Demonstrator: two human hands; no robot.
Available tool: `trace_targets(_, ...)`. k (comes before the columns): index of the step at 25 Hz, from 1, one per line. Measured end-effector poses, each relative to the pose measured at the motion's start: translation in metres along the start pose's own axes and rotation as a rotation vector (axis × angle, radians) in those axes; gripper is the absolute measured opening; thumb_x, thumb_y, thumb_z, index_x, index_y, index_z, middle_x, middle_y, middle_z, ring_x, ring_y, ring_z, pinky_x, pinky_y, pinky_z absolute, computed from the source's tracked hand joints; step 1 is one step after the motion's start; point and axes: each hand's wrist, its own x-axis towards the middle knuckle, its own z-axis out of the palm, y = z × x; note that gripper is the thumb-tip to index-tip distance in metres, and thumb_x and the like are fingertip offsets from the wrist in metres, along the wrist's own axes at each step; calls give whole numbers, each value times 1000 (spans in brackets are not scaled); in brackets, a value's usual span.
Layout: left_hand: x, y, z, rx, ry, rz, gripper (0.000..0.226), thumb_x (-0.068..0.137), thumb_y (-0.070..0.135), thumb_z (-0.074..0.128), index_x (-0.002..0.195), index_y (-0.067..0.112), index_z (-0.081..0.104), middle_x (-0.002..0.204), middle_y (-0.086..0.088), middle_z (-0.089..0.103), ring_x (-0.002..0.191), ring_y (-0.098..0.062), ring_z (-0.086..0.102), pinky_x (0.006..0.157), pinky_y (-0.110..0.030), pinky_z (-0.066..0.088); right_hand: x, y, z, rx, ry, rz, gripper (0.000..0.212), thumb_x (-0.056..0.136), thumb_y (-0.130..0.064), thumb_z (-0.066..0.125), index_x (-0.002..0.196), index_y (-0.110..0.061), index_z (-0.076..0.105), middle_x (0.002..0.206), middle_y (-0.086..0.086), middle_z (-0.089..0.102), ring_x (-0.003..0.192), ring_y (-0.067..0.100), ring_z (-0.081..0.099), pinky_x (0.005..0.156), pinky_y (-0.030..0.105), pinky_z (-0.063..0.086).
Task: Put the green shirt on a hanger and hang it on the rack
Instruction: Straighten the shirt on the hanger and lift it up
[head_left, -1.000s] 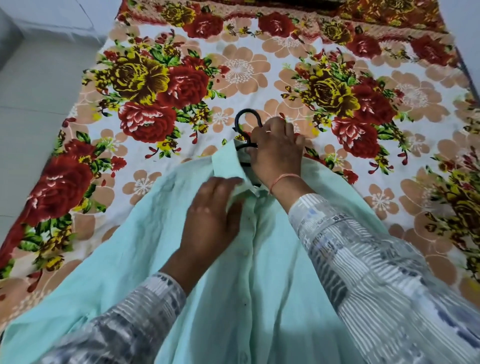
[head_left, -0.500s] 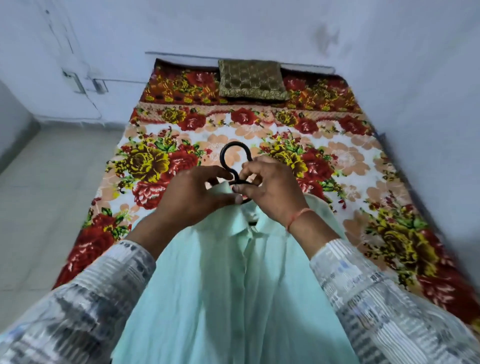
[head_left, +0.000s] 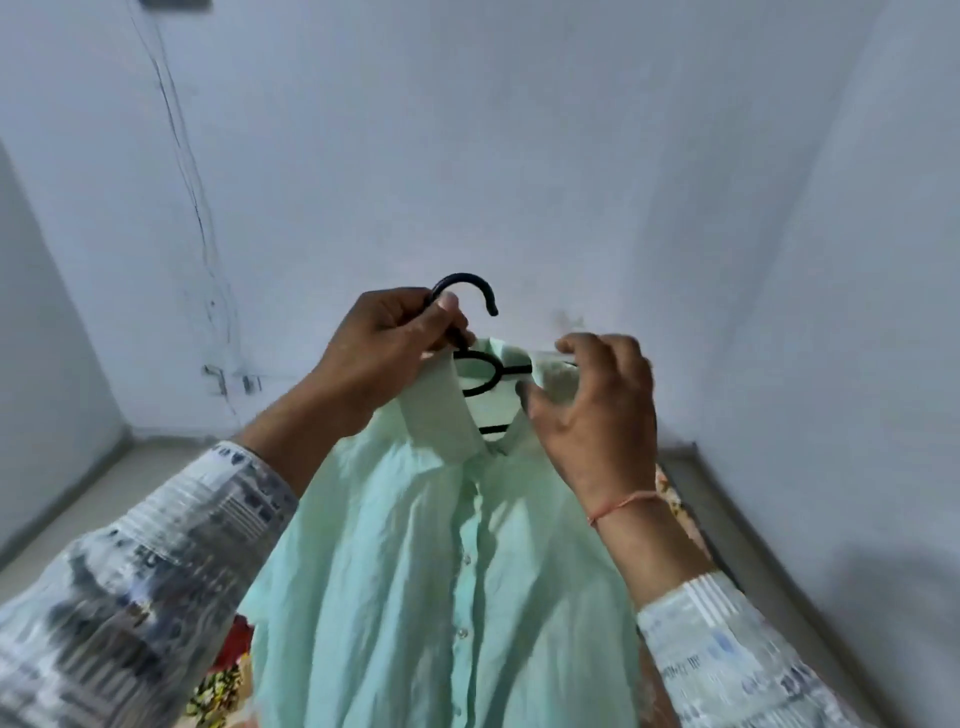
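Green shirt (head_left: 441, 571): light, limp cloth with no stiffness of its own, so it likely slides off if the hanger (head_left: 463, 279) tilts. Hanger looks thin and rigid; the best hold is the neck under the hook. Left hand (head_left: 387, 348) has its fingers clamped there, hook free above the fist. Right hand (head_left: 597, 415) pinches the collar's right side between thumb and fingers. Shirt hangs in the air over the bed (head_left: 223, 670), collar between both hands. Rack not in view.
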Motion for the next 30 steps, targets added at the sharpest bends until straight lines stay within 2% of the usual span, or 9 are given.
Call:
trace_targets(4,-47,122,-1,-3,57,120,19,104,26,68,101,12,79,99,-7,83,91,-9,76,74,-27,56,26,-59,-102,76,39,56,26,77,-16,75,104,-19,73,104,7,64,91,29,68,83,35,56)
trace_targets(8,-99,217,-2,41,190,220,20,85,44,75,92,27,83,101,-26,76,84,-18,63,77,-38,47,16,-148,-184,339,-81,-210,36,74,-9,78,108,-19,70,98,1,65,84,17,65,80,31,56)
trace_targets(11,-127,278,-18,-18,216,218,19,88,40,76,91,24,85,98,-11,81,95,-33,75,86,-45,58,31,-168,-240,427,24,-89,26,86,-40,74,106,-24,73,103,-3,71,90,14,70,83,29,57)
trace_targets(13,-142,313,-32,-61,183,226,17,97,31,74,96,18,84,107,-8,82,114,-30,74,90,-43,59,55,-165,-279,260,107,-97,44,84,-57,57,108,-24,75,111,0,73,103,23,70,93,37,56)
trace_targets(16,-161,357,-51,-57,77,213,20,101,32,72,108,17,83,108,1,81,104,-14,75,85,-39,56,85,-189,-320,108,-156,-206,50,84,-65,59,112,-28,77,116,-5,78,114,22,70,100,41,55)
trace_targets(19,-175,387,-78,23,-63,214,19,97,35,76,107,20,83,99,1,73,93,-10,67,76,-33,53,101,-241,-337,88,-448,-303,26,90,-47,76,102,-24,78,99,-5,77,96,17,69,79,29,50)
trace_targets(23,-175,410,-105,280,87,370,8,92,15,81,87,21,81,80,3,73,80,-15,66,78,-35,56,113,-273,-343,146,-360,-357,15,97,-32,70,95,-19,77,88,-2,75,82,10,64,71,23,45)
trace_targets(26,-177,422,-121,291,66,346,12,92,-2,76,97,8,81,84,-7,78,71,-22,71,79,-40,67,115,-294,-335,14,-432,-338,38,101,-41,62,74,-15,59,70,-2,56,66,14,47,66,32,38)
trace_targets(30,-169,418,-134,289,100,300,5,94,9,78,95,6,82,92,-11,82,67,-20,75,79,-47,68,108,-311,-330,418,-744,-38,62,78,-60,72,111,-7,73,104,3,70,90,16,59,77,33,46)
